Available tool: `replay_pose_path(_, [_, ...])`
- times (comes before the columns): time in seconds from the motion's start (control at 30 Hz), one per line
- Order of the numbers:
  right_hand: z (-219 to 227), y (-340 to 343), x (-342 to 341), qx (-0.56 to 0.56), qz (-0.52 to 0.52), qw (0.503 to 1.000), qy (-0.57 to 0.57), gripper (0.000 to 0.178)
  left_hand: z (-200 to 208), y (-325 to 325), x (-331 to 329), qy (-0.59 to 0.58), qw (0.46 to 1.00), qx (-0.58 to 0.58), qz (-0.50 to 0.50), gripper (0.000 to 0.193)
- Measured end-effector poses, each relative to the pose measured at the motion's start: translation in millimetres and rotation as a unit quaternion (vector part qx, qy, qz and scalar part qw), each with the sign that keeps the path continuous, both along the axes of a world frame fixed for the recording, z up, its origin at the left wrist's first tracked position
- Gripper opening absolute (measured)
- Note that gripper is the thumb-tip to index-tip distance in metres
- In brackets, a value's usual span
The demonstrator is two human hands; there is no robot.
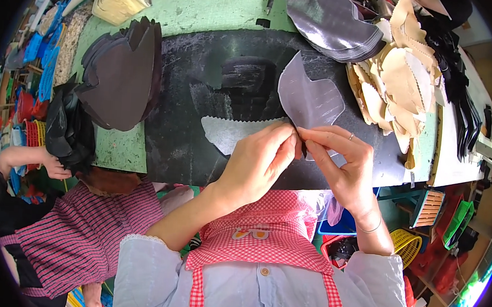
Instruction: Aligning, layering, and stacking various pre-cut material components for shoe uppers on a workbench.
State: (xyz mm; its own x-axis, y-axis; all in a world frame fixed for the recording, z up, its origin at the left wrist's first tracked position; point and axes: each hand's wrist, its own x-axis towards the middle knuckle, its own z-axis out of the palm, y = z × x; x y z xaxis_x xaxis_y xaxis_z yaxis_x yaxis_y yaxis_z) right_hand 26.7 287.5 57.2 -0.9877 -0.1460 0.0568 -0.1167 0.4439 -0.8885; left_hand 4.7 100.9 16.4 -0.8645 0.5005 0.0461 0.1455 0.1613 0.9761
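Observation:
My left hand and my right hand meet over the black work mat. Between pinched fingertips, both grip the lower end of a grey leather-like cut piece. Its broad, notched part stands away from me, above the mat; the pinched edge is mostly hidden by the fingers. Beside and partly under my left hand, a lighter grey piece with a zigzag edge lies flat on the mat. Part of a pale piece also shows behind my right fingers.
Dark cut pieces are stacked at left, near bunched black pieces. Far right hold a grey stack, beige zigzag-edged pieces and black strips. A pen lies at the back. A co-worker's hand is at left.

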Motion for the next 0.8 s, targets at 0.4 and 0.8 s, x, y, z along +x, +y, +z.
replay_pose_path(0.4, [-2.3,-0.9,1.5,-0.003,-0.017,1.000,0.006,0.024,4.0,-2.6,-2.7,0.028,0.998,-0.049,-0.022,0.015])
replay_pose_path(0.8, [-23.2,20.5,-15.2,-0.241,-0.038,0.947,-0.208,0.009,-17.7,-18.1,-7.5,-0.256,0.943,0.191,-0.097,0.027])
